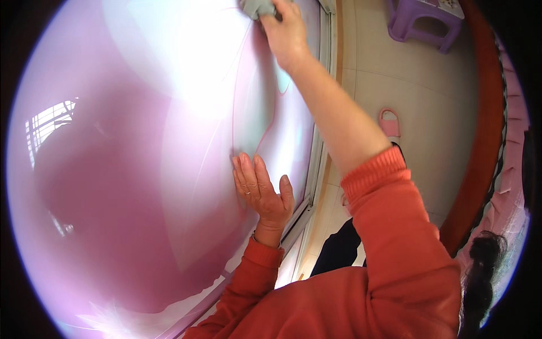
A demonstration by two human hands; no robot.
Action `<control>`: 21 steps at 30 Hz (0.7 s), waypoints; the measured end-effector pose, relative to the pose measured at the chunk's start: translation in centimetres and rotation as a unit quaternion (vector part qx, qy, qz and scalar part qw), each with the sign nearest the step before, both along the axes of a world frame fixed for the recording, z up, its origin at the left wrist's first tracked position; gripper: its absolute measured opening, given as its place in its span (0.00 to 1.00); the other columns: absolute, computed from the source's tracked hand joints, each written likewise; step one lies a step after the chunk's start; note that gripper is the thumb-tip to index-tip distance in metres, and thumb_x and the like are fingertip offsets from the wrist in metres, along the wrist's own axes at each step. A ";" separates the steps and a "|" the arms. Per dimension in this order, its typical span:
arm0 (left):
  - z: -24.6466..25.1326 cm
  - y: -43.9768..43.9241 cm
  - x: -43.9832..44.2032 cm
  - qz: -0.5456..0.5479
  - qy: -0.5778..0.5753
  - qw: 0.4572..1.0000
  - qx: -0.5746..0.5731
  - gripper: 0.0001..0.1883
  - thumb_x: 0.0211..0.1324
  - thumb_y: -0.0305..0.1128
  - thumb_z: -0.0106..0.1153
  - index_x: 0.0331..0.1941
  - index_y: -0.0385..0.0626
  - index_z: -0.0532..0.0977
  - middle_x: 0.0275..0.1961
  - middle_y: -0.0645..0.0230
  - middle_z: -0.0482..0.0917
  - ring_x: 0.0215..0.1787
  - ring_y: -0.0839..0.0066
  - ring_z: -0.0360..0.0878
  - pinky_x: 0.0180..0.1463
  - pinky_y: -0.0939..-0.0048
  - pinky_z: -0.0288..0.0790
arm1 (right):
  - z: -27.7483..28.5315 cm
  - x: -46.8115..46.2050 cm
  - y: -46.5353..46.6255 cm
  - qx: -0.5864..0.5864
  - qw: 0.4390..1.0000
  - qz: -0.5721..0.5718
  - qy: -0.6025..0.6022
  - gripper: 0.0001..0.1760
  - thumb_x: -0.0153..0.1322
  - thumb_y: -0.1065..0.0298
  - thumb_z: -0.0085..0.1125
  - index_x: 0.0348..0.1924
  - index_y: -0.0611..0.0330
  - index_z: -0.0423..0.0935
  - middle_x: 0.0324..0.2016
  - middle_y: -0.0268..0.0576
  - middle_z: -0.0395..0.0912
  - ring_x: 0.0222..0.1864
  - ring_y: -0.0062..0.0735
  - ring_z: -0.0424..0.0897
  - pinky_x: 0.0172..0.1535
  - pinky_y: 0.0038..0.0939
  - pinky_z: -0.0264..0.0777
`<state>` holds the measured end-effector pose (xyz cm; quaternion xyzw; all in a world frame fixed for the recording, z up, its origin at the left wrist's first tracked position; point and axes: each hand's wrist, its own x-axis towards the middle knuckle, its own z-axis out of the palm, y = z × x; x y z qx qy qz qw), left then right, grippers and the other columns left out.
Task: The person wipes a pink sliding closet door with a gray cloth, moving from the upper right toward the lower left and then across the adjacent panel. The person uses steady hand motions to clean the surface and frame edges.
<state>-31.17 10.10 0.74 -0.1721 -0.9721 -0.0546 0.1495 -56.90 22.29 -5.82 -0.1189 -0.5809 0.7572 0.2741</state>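
A glossy pink and white patterned panel [127, 178], seemingly a sliding door, fills the left side of the view and shows reflections. My right hand [286, 38] reaches to the top of the view and is closed on a grey-green cloth [257, 7] held against the panel. Lower down, my left hand [264, 190] rests flat against the panel with its fingers together and its thumb apart, holding nothing. It wears a ring, and a band circles the wrist. Part of the cloth is cut off by the top edge.
A metal door track [322, 106] runs along the panel's right edge. A purple plastic stool [423, 23] stands on the tiled floor at the upper right. Pink slippers [389, 123] are on the floor. A bed with a reddish wooden frame [474, 140] curves along the right.
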 end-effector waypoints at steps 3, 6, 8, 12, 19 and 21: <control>0.9 -1.4 0.5 0.009 0.016 0.997 0.071 0.32 0.67 0.33 0.45 0.70 0.28 0.53 0.74 0.36 0.49 0.76 0.40 0.48 0.75 0.44 0.46 | 1.3 7.9 -3.5 0.057 0.994 0.064 0.065 0.25 0.63 0.84 0.52 0.51 0.53 0.80 0.50 0.49 0.67 0.56 0.47 0.68 0.62 0.34 0.63; 1.2 -2.2 1.1 0.004 0.030 0.992 0.119 0.33 0.66 0.33 0.45 0.70 0.28 0.49 0.74 0.35 0.46 0.76 0.40 0.46 0.75 0.45 0.45 | 1.2 18.7 -7.0 0.049 0.979 0.193 0.033 0.23 0.59 0.86 0.56 0.46 0.56 0.78 0.51 0.50 0.69 0.59 0.50 0.66 0.64 0.40 0.61; 0.8 -2.1 1.7 0.002 0.059 0.990 0.125 0.31 0.66 0.35 0.46 0.68 0.29 0.55 0.72 0.38 0.53 0.74 0.40 0.51 0.73 0.40 0.48 | 0.2 26.2 -7.9 -0.135 0.938 0.309 -0.085 0.19 0.60 0.86 0.57 0.43 0.57 0.77 0.50 0.50 0.69 0.57 0.47 0.68 0.62 0.37 0.63; 0.6 -2.7 2.6 -0.004 0.087 0.993 0.082 0.30 0.66 0.37 0.46 0.67 0.31 0.58 0.71 0.42 0.56 0.74 0.42 0.53 0.74 0.41 0.45 | -0.7 28.4 -8.8 -0.195 0.911 0.326 -0.162 0.16 0.63 0.86 0.57 0.42 0.59 0.77 0.46 0.49 0.72 0.52 0.44 0.71 0.57 0.36 0.66; 1.2 -3.2 2.7 0.060 0.016 0.998 0.024 0.30 0.64 0.35 0.48 0.67 0.32 0.58 0.71 0.43 0.57 0.74 0.44 0.53 0.75 0.45 0.41 | 6.4 3.0 -4.2 0.023 0.993 -0.012 0.115 0.20 0.64 0.84 0.50 0.48 0.58 0.77 0.46 0.47 0.75 0.49 0.45 0.74 0.56 0.34 0.68; 1.1 -2.8 2.9 0.051 0.019 0.997 0.054 0.30 0.64 0.34 0.48 0.67 0.32 0.57 0.72 0.41 0.55 0.75 0.45 0.51 0.75 0.46 0.42 | 7.3 1.3 -3.7 0.018 0.990 0.030 0.134 0.19 0.66 0.81 0.52 0.50 0.59 0.77 0.47 0.50 0.76 0.52 0.46 0.74 0.56 0.35 0.69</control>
